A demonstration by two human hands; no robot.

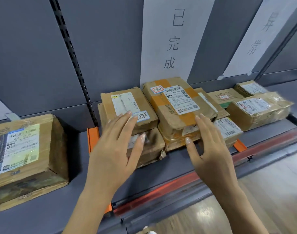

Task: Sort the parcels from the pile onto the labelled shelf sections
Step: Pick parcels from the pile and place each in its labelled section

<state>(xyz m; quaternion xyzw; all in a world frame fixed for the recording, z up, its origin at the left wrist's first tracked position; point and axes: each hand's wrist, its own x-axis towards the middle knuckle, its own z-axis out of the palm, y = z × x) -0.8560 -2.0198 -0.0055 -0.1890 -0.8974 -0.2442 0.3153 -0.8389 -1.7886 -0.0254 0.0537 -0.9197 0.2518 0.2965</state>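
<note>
Both hands are spread and hold nothing: fingers straight, palms down. Between them lies the taped parcel (pixel 176 107), a flat carton banded in orange tape. It sits on top of other cartons on the shelf (pixel 60 217), directly below the sign (pixel 173 39) that marks this section.

From the right hand (pixel 210 149) the parcel lies just ahead and to the left. The thumb is close to its near edge and the fingertips reach along its right flank; whether skin meets cardboard cannot be told. The left hand (pixel 114 149) is further from it, hovering over the neighbouring stack of 2 cartons (pixel 127 105), so the parcel lies ahead and to its right.

The parcel's long axis runs away from the person, from the shelf lip towards the back panel, so the 2 hands flank its long sides. It appears already placed in its section. The likely next move is either a small squaring push, best led by the nearer right hand, or drawing both hands back for another parcel.
</note>
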